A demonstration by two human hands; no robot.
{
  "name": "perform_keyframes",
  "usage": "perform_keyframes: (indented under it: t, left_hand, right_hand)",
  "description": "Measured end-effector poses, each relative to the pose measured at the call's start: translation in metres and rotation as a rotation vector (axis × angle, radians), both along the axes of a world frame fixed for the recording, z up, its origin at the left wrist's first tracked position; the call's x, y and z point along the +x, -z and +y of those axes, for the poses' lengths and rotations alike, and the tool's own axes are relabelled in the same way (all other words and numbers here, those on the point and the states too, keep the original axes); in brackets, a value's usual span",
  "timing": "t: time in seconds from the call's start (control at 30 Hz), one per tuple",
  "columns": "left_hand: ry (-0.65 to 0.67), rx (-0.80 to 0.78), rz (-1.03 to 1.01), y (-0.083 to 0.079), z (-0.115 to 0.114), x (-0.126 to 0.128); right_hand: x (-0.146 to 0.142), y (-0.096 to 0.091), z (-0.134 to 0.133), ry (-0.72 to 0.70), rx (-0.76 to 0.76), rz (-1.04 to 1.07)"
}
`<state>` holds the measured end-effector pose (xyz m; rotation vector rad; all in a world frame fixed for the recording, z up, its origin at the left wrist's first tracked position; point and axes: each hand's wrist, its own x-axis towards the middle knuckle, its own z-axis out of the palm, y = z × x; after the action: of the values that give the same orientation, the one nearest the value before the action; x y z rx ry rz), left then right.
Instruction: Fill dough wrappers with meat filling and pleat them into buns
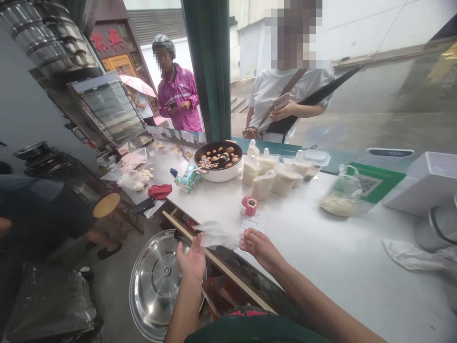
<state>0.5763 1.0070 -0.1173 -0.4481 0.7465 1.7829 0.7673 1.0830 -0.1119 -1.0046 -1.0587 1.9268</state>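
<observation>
Plastic bag [217,236], thin and clear, spans the gap between both sets of fingers at the tabletop [321,257] edge: right hand [259,245] pinches one end, left hand [193,259] lies spread flat against the other. Paper slip [250,223] and red tape roll [250,205] sit just beyond the right fingers. Film looks flimsy; light rubbing should part it better than pulling.

Soft, overcast daylight enters from the street at 12 to 2 o'clock and lights the white counter [321,247] evenly, leaving only faint shadows. The floor side at 8 to 9 o'clock is dim. The steel lid [157,286] at 7 o'clock carries pale glare. The glass pane [392,95] at 2 o'clock is hazy with reflections. The plastic bag [217,235] near centre is smeared by motion. Wide-angle distortion bends the edges.
</observation>
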Motion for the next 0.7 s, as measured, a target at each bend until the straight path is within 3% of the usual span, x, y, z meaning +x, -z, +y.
perform_keyframes:
  t: [0.1, 0.27, 0.33, 0.43, 0.53, 0.63, 0.7]
  left_hand:
    - [-0.096, 0.067, 0.070, -0.010, 0.012, -0.022]
    - [-0.257, 0.207, 0.232, -0.033, 0.039, -0.039]
    - [-0.222, 0.256, 0.252, -0.040, 0.051, -0.031]
    - [-0.055, 0.286, 0.212, -0.053, 0.066, -0.006]
    - [0.092, 0.305, 0.172, -0.062, 0.076, 0.016]
    - [0.117, 0.301, 0.269, -0.057, 0.086, 0.017]
    - [0.078, 0.239, 0.499, -0.039, 0.096, 0.008]
  right_hand:
    - [0.004, 0.000, 0.014, -0.102, 0.128, -0.082]
    - [0.000, -0.011, 0.041, -0.201, 0.831, -0.681]
    - [-0.010, -0.021, 0.045, -0.157, 1.056, -0.800]
    - [-0.036, -0.033, 0.046, -0.104, 1.320, -0.789]
    - [-0.063, -0.030, 0.058, -0.057, 1.309, -0.794]
    - [-0.074, -0.021, 0.089, 0.049, 1.047, -0.755]
    - [-0.075, -0.019, 0.113, 0.085, 0.842, -0.613]
